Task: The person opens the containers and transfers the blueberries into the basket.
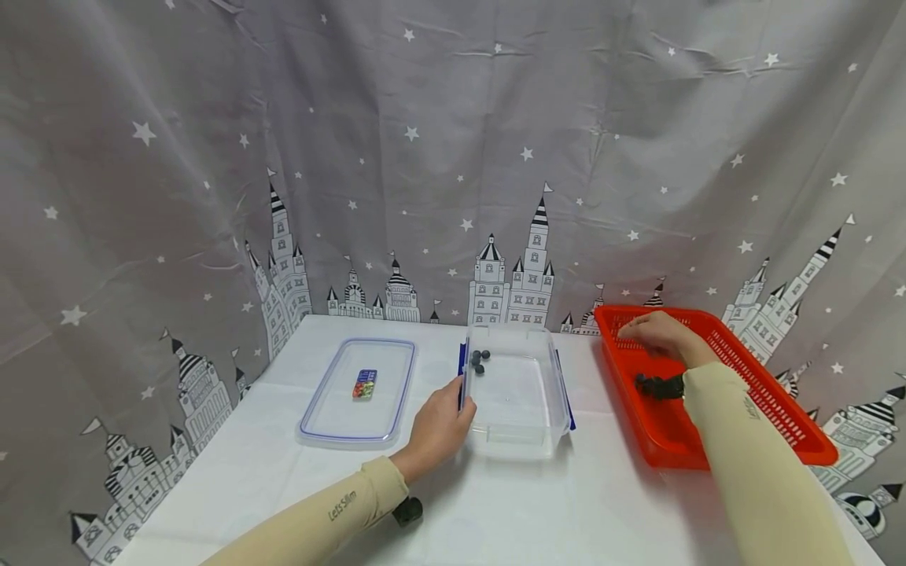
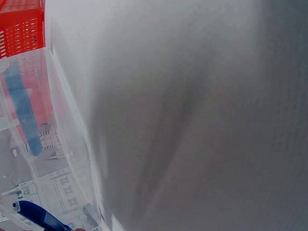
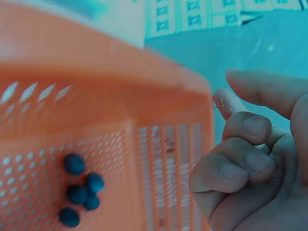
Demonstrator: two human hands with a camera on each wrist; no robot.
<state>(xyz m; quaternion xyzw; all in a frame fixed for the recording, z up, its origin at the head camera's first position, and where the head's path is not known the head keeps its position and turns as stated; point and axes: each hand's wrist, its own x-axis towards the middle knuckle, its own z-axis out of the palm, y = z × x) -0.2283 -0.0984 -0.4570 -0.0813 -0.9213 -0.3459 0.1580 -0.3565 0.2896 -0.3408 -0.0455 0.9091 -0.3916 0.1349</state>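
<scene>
Left hand: at the left rim of the clear tub, fingers against its wall and blue clip; whether the grip closes on the rim cannot be told.
Right hand: inside the red basket near its far left corner; fingers curled in the wrist view, with no bead visible between them.
Beads: a few dark ones in the tub's far left corner; more clustered on the basket floor.
Tub: mid-surface. Lid: flat to its left, bearing a small label, print unreadable. Basket: right edge of the surface.
Risk, as judged: round beads may roll away from the fingers or slip on the way over the basket rim; the light tub could slide if the left hand lets go.
Writing: sleeve reads "Let's Slim".
</scene>
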